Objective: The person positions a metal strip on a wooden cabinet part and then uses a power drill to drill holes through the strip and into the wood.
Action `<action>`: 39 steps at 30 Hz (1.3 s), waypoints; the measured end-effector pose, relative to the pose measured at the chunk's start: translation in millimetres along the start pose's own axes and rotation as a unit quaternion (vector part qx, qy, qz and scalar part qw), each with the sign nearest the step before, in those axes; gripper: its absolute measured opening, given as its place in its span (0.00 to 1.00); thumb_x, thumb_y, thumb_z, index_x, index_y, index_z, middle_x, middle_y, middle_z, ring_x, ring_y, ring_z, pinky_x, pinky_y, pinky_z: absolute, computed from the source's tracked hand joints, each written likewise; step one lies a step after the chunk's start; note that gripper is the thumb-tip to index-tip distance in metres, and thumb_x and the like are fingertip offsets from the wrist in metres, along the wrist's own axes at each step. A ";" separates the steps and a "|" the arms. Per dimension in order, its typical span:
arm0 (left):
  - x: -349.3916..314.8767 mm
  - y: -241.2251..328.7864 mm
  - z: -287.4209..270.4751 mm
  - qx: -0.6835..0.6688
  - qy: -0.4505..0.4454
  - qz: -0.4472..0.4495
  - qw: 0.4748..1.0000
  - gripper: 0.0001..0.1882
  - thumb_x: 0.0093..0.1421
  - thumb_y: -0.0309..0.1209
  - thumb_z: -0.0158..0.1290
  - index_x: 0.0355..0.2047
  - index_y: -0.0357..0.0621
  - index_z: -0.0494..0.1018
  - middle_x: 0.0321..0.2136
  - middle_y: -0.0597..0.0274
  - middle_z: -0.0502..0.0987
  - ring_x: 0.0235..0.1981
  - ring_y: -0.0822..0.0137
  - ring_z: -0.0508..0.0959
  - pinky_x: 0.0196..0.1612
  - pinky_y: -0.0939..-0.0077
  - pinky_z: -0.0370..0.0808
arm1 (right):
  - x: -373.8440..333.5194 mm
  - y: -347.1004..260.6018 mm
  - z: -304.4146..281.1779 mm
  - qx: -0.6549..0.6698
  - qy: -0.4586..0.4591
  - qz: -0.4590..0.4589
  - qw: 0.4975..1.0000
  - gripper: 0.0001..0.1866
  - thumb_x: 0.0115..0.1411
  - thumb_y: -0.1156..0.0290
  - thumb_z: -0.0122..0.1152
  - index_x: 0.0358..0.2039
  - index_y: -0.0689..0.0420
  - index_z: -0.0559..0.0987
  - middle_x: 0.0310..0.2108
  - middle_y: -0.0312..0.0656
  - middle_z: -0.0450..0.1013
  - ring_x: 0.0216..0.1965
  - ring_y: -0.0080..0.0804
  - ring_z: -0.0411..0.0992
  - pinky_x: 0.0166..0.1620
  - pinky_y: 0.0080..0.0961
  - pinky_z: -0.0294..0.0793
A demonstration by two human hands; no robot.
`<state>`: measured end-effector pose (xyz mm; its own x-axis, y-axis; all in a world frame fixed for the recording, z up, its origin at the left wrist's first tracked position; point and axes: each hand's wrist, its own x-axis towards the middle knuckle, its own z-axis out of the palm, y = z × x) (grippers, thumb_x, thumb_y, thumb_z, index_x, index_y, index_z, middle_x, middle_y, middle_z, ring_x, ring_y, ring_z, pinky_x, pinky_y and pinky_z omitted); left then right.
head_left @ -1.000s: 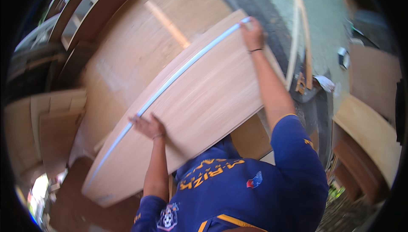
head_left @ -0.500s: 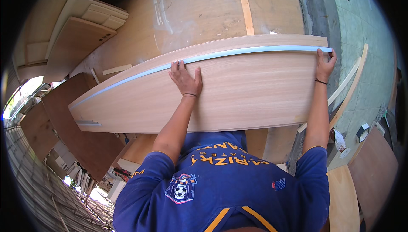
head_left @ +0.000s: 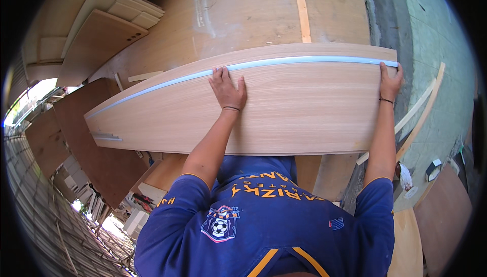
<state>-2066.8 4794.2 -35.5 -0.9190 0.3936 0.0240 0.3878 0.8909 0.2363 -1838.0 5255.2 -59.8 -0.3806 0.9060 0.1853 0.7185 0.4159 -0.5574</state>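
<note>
A long, pale wood-grain board lies across in front of me. Along its far side runs a long, thin pale-blue strip, which looks curved in this wide view. My left hand rests palm down on the board with its fingers out, fingertips at the strip's near edge. At the right end, my right hand grips the strip's end near the board's edge, thumb on the near side and fingers curled round the end. Its fingertips are partly hidden. A short metallic strip lies on the board's left end.
Beyond the board is a large worn wooden sheet with a narrow batten on it. Several panels lean at the far left. On the right, thin wooden strips lie over the pale tiled floor.
The strip's right end stuck out slightly past the board's edge and now sits about level with it. Both hands keep their places on it, and the whole view has shifted a little.
</note>
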 end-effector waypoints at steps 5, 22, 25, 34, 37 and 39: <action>-3.6 -13.9 18.0 0.014 0.036 0.043 0.998 0.34 0.57 0.42 0.49 0.56 0.28 0.60 0.58 0.37 0.60 0.63 0.45 0.54 0.65 0.52 0.44 | 3.4 0.8 4.2 -0.007 0.003 -0.063 0.998 0.35 0.47 0.51 0.70 0.48 0.64 0.73 0.43 0.54 0.73 0.47 0.48 0.71 0.50 0.37 0.68; -2.8 -3.6 1.6 0.015 0.031 0.045 0.998 0.30 0.60 0.38 0.47 0.56 0.26 0.58 0.59 0.39 0.55 0.62 0.47 0.53 0.64 0.57 0.50 | 2.7 -22.0 -13.2 -0.025 -0.019 0.094 0.995 0.28 0.49 0.48 0.66 0.44 0.53 0.77 0.41 0.50 0.76 0.43 0.47 0.74 0.45 0.36 0.73; -3.4 -3.8 0.5 0.016 0.028 0.046 0.998 0.30 0.60 0.38 0.46 0.56 0.25 0.58 0.59 0.37 0.55 0.62 0.46 0.53 0.64 0.56 0.49 | -0.8 -16.4 -5.1 0.056 0.041 0.065 0.995 0.23 0.51 0.51 0.65 0.41 0.53 0.78 0.39 0.47 0.77 0.43 0.46 0.74 0.44 0.36 0.73; -2.3 -0.7 0.6 0.017 0.035 0.050 0.998 0.30 0.60 0.36 0.45 0.55 0.24 0.58 0.58 0.36 0.55 0.62 0.44 0.53 0.64 0.55 0.49 | 5.0 -15.7 -5.8 0.026 0.019 0.126 0.992 0.20 0.51 0.53 0.65 0.41 0.49 0.78 0.39 0.44 0.77 0.41 0.45 0.74 0.42 0.35 0.74; -3.3 -1.6 2.0 0.019 0.034 0.050 0.998 0.30 0.60 0.37 0.45 0.55 0.23 0.58 0.58 0.36 0.56 0.62 0.45 0.53 0.64 0.55 0.49 | 2.3 -16.9 -4.7 -0.008 0.007 0.116 0.993 0.21 0.51 0.51 0.64 0.42 0.48 0.77 0.39 0.44 0.77 0.41 0.45 0.74 0.42 0.36 0.73; -3.8 -2.5 2.3 0.024 0.033 0.044 0.998 0.30 0.61 0.39 0.45 0.55 0.24 0.58 0.57 0.37 0.58 0.62 0.47 0.54 0.64 0.56 0.50 | 2.3 -18.8 -4.7 -0.012 -0.002 0.126 0.992 0.21 0.51 0.50 0.62 0.43 0.47 0.77 0.39 0.47 0.76 0.41 0.49 0.74 0.43 0.39 0.73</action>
<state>-2064.1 4791.0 -38.3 -0.8833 0.4563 0.1074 0.4686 0.8641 0.1835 -1849.6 5249.9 -45.1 -0.1883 0.9813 0.0393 0.8047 0.1771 -0.5666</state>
